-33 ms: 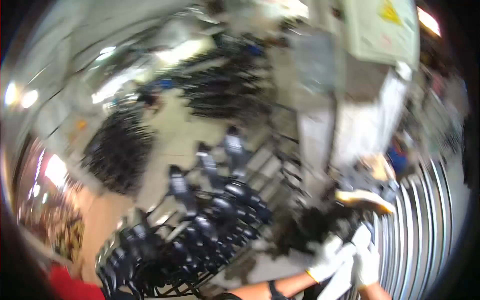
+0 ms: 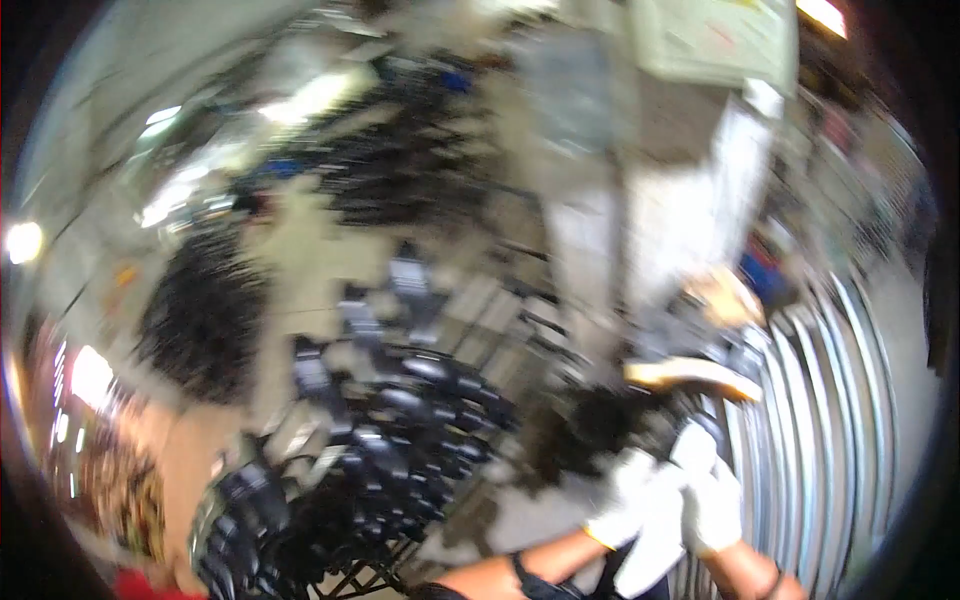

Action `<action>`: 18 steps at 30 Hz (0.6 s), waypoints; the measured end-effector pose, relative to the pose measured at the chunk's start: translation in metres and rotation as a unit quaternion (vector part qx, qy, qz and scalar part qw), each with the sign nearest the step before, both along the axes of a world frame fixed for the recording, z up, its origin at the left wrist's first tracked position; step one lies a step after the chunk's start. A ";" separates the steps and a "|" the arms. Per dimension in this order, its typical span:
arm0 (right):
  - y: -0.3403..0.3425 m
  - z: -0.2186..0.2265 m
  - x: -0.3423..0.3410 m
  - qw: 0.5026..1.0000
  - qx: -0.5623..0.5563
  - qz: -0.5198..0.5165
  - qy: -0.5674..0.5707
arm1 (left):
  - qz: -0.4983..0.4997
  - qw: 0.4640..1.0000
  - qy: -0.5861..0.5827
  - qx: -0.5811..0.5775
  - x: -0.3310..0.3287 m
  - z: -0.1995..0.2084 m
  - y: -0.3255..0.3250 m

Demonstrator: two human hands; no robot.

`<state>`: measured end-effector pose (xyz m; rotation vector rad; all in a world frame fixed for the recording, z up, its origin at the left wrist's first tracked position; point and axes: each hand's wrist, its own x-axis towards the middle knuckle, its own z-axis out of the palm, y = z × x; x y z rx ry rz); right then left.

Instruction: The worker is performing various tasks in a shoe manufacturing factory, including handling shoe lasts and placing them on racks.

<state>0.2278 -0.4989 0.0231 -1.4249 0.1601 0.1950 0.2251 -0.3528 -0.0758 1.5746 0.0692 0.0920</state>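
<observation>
My left hand (image 2: 622, 500) and my right hand (image 2: 714, 508), both in white gloves, are close together at the lower right. Between them a white, cloth-like strip (image 2: 650, 560) hangs down toward the lower edge. Both hands look closed on it, though blur smears the single fingers. Exactly what the strip is cannot be made out. Just beyond the hands is a machine part with a curved yellow-white edge (image 2: 690, 376). Dark grime or filings (image 2: 580, 435) cover the surface to their left.
Long metal tubes (image 2: 810, 420) stand side by side at the right. Many shiny black curved parts (image 2: 400, 420) hang on a rack at the lower left. Behind are dark stacks (image 2: 400, 180) and a pale machine cabinet (image 2: 715, 40). A red patch (image 2: 150, 585) shows at the bottom left.
The whole view has swung, so the machine, racks and tubes now sit farther left and slightly higher. My gloved hands stay together around the white strip.
</observation>
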 end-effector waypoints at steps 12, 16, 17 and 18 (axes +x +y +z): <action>0.013 -0.016 -0.011 0.997 0.012 -0.057 0.049 | -0.027 0.993 0.080 -0.084 -0.009 0.065 0.026; 0.013 -0.016 -0.016 0.995 0.039 -0.086 0.028 | -0.003 0.991 -0.080 0.104 -0.011 0.042 0.019; 0.012 -0.013 -0.016 0.992 0.052 -0.109 -0.024 | 0.026 0.993 -0.107 0.034 -0.009 0.050 0.005; 0.011 -0.017 -0.017 0.986 0.066 -0.136 -0.072 | 0.050 0.989 -0.136 -0.037 -0.007 0.056 -0.001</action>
